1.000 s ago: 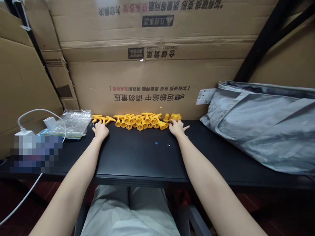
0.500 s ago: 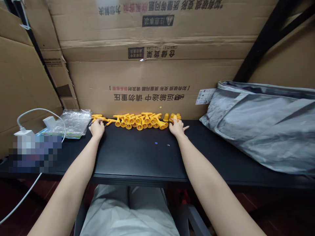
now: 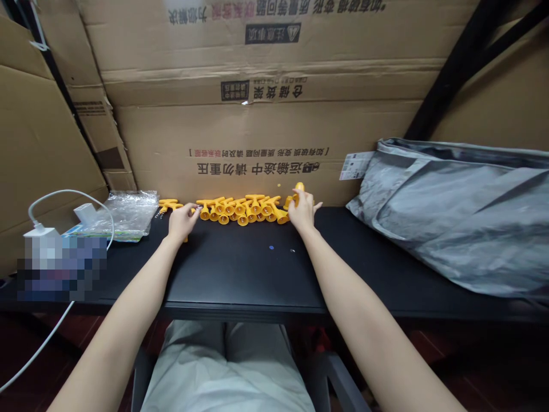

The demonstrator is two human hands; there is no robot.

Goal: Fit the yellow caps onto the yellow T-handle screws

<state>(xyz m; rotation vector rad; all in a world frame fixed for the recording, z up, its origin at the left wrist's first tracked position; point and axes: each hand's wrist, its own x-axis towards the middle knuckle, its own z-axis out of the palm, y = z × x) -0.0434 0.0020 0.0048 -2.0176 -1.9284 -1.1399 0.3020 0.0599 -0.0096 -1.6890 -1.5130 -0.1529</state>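
My left hand (image 3: 182, 222) is closed in a pinch around a yellow T-shaped handle (image 3: 186, 239), most of which my palm and fingers hide. To the right of it lies a pile of yellow T-shaped pieces with hollow, bell-like ends (image 3: 242, 209), stacked in a row against the cardboard. At the right end of that row, the fingers of my right hand (image 3: 302, 213) are wrapped round a yellow plastic cap (image 3: 299, 187), whose rounded top sticks up above them. More yellow handles (image 3: 170, 204) with thin metal parts lie just behind my left hand.
Printed cardboard (image 3: 257, 126) stands behind the black table (image 3: 240, 269). A grey fabric bag (image 3: 450, 223) lies at the right. On the left are clear plastic bags (image 3: 131, 209), a white charger (image 3: 42, 240) with its cable and a blurred-out object.
My left hand has moved right and a little nearer, bringing a yellow handle away from the left group. My right hand has lifted a yellow cap up from the table.
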